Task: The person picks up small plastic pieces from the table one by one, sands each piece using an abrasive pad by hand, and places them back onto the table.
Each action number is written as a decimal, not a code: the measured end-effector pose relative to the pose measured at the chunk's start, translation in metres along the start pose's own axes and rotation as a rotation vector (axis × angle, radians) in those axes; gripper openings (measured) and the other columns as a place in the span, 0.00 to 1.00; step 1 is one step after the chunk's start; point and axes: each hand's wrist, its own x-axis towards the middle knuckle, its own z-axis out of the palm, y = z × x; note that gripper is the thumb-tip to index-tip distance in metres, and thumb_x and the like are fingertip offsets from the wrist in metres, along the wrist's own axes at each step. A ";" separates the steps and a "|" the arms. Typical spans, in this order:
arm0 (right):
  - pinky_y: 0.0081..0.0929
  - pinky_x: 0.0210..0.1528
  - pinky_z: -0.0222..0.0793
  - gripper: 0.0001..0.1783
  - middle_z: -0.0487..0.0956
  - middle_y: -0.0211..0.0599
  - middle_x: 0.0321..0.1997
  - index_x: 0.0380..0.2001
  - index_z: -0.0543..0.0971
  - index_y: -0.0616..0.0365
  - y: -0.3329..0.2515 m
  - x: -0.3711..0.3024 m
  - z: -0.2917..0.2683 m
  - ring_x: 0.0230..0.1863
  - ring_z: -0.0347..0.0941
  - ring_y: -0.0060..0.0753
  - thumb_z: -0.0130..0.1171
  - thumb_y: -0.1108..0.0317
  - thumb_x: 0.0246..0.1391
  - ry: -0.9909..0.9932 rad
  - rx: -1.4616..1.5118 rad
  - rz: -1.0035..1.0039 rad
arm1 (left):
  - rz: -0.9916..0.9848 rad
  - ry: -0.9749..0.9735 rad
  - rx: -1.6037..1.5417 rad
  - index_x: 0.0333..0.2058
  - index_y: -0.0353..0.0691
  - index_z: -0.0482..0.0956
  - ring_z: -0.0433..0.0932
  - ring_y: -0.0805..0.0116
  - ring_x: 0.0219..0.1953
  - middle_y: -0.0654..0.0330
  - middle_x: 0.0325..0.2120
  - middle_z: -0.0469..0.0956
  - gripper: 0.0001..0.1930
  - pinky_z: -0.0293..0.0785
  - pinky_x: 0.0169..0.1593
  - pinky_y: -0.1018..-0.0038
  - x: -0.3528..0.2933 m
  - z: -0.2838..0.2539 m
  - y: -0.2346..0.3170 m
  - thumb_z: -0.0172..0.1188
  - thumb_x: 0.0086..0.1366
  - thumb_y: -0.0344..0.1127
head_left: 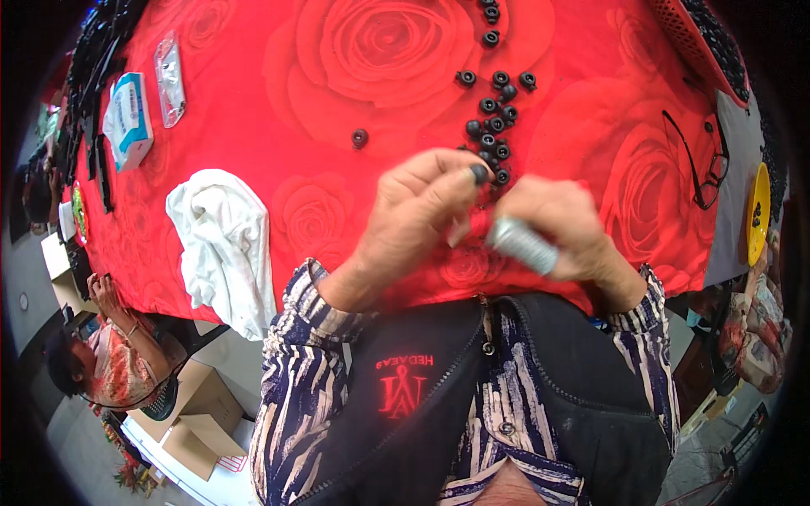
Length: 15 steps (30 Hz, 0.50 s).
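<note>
My left hand pinches a small black round cap between thumb and fingertips, just above the red cloth. Close beside it on the right, my right hand is wrapped around a silvery grey cylindrical handle. Motion smears this hand, and whatever the far end of the handle carries cannot be made out. Beyond both hands lies a loose trail of similar black caps, running away toward the far edge. One black cap sits apart, left of that trail.
A white cloth and a blue-white packet lie left, near a clear plastic bag. Black strips crowd the far left. Eyeglasses, a red basket and a yellow plate stand right. People sit at both sides.
</note>
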 end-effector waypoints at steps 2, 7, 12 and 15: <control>0.25 0.21 0.66 0.18 0.74 0.37 0.26 0.34 0.75 0.63 -0.002 0.001 -0.012 0.22 0.71 0.32 0.65 0.72 0.36 0.100 0.005 0.076 | -0.089 -0.022 0.001 0.39 0.33 0.74 0.66 0.83 0.19 0.65 0.24 0.72 0.09 0.64 0.21 0.84 -0.005 0.002 0.000 0.52 0.64 0.32; 0.24 0.19 0.63 0.21 0.73 0.36 0.24 0.38 0.75 0.64 -0.003 0.006 0.003 0.20 0.70 0.31 0.65 0.71 0.37 0.259 -0.185 -0.123 | -0.141 -0.096 -0.095 0.39 0.34 0.73 0.64 0.83 0.20 0.67 0.25 0.71 0.09 0.63 0.21 0.84 -0.006 0.002 -0.010 0.53 0.64 0.33; 0.25 0.16 0.57 0.20 0.71 0.35 0.21 0.35 0.75 0.68 -0.004 0.000 0.006 0.17 0.66 0.28 0.62 0.71 0.34 0.263 -0.506 -0.327 | -0.257 -0.131 -0.215 0.38 0.36 0.72 0.64 0.83 0.21 0.68 0.25 0.70 0.08 0.61 0.21 0.84 -0.005 0.003 -0.016 0.53 0.64 0.34; 0.23 0.15 0.55 0.19 0.70 0.34 0.20 0.34 0.75 0.69 -0.002 0.000 0.008 0.16 0.64 0.27 0.61 0.70 0.35 0.275 -0.578 -0.356 | -0.262 -0.180 -0.216 0.40 0.38 0.72 0.69 0.82 0.24 0.65 0.28 0.73 0.11 0.60 0.20 0.86 -0.003 -0.004 -0.021 0.52 0.64 0.38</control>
